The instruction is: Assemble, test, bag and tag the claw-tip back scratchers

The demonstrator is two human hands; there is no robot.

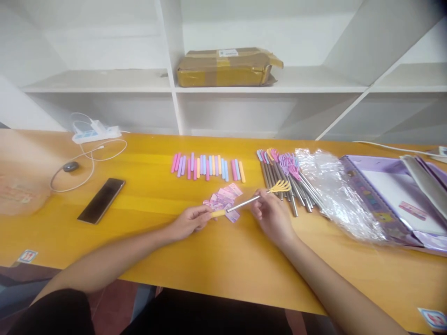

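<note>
My left hand [192,221] is closed on a yellow handle sleeve [219,213], which meets the end of a metal rod. That rod belongs to a back scratcher [244,203] with a yellow claw head, pinched near the head by my right hand [272,214]. Beneath them lie small pink and purple printed cards [223,197] in a loose pile. Behind these, pink, purple, blue and yellow handle sleeves [209,166] are lined up in a row. Right of my right hand, a heap of metal back scratchers [284,174] has heads in mixed colours.
Clear plastic bags [344,195] lie beside an open purple box [380,209] on the right. A phone [101,200], a power strip [97,134] with white cables and a small black device [71,166] are on the left. A taped carton [226,67] sits on the shelf.
</note>
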